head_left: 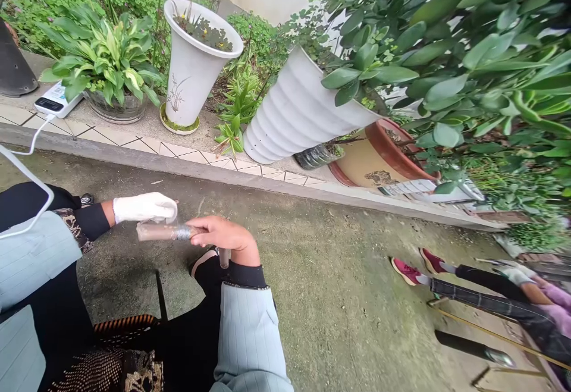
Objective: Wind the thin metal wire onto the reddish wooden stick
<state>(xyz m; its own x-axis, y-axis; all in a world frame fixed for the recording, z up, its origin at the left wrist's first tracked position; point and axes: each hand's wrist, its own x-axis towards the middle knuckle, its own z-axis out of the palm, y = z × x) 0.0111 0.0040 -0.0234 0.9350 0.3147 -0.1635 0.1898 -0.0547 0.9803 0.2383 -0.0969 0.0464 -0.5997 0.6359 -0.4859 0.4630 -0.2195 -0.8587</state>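
Note:
My left hand (146,207), in a white glove, is just above a thick, light brown stick (156,231). Its fingers are curled together at the tips; whatever they may pinch is too small to make out. Bare and wrapped round the stick's right end, my right hand (223,234) grips it from above. Silvery wire (181,232) is wound round the stick between the two hands. A short, greyish-brown rod end (225,257) shows below my right wrist; whether it joins the stick is hidden. The stick lies nearly level above my knees.
A tiled ledge (178,153) runs across ahead, bearing a white flower pot (190,77), a tilted ribbed planter (298,109), a brown pot (379,154) and a white device (57,100) with a cable (38,133). Another person's legs (477,291) and gloved hand (513,272) are at right.

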